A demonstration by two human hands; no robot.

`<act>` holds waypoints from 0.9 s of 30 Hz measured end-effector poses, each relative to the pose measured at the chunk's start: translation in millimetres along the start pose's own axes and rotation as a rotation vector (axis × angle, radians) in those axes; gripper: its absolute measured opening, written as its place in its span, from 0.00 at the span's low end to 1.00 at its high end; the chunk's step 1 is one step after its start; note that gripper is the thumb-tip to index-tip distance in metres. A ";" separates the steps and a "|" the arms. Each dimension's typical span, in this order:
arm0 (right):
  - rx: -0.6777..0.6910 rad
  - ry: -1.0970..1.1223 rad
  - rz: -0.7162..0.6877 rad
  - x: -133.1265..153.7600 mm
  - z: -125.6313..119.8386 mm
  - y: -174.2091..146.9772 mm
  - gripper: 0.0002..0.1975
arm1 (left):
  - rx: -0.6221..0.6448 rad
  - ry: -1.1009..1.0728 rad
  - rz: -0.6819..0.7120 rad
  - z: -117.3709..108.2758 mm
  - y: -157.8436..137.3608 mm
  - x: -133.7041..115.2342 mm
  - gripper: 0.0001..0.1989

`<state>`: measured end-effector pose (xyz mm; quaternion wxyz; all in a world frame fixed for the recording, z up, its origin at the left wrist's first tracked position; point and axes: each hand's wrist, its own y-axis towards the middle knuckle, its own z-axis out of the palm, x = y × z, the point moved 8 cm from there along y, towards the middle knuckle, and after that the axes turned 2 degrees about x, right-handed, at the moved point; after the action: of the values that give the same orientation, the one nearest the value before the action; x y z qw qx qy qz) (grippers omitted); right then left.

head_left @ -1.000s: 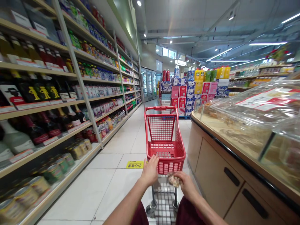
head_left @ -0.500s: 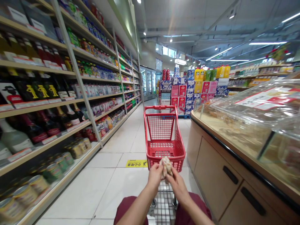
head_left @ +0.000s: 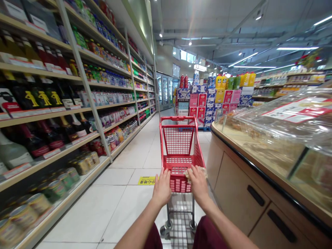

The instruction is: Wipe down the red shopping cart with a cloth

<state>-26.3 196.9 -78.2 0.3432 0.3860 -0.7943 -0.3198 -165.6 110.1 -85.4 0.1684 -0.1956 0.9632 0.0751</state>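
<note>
A red plastic shopping cart (head_left: 178, 140) stands right in front of me, its near edge between my hands. My left hand (head_left: 162, 188) is at the near left corner, fingers laid over the rim and closed on it. At the near right corner, my right hand (head_left: 199, 183) presses a crumpled cream-coloured cloth (head_left: 189, 173) against the rim. Part of the cloth is hidden under my fingers and sticks out on both sides. No goods show inside the basket.
Shelves of bottles and cans (head_left: 77, 100) line the left side. A wooden counter (head_left: 233, 173) with clear plastic covers (head_left: 280, 110) runs close on the right. Stacked drink boxes (head_left: 201, 107) stand ahead. A yellow floor sticker (head_left: 146, 180) lies left of the cart.
My hands have moved apart from the bunched cloth they both held. The left went to the cart's left corner; the right carried the cloth onto the right corner.
</note>
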 end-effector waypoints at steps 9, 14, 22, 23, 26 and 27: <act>0.011 0.009 -0.097 -9.2 -11.6 -19.6 0.19 | 0.018 0.213 0.059 3.7 -6.6 2.3 0.32; -0.049 0.048 -0.119 15.5 -9.9 -33.8 0.20 | 0.036 0.202 0.061 10.0 -9.7 -10.6 0.35; -0.046 0.026 -0.155 -13.2 -23.8 -39.9 0.16 | 0.040 0.241 0.080 11.7 -10.1 -15.7 0.34; -0.074 0.002 -0.084 -32.1 -33.4 -40.1 0.17 | 0.042 0.232 0.076 12.4 -9.4 -15.4 0.34; -0.124 -0.032 0.094 -51.6 -40.6 -39.6 0.18 | 0.049 0.198 0.078 15.2 -8.1 -16.4 0.35; -0.126 -0.027 0.120 -44.2 -35.6 -38.2 0.19 | 0.044 0.191 0.079 15.5 -8.1 -16.6 0.35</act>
<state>37.6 206.1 -101.0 0.3744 0.3111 -0.7990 -0.3531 -143.4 111.8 -94.7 0.0768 -0.1601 0.9832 0.0413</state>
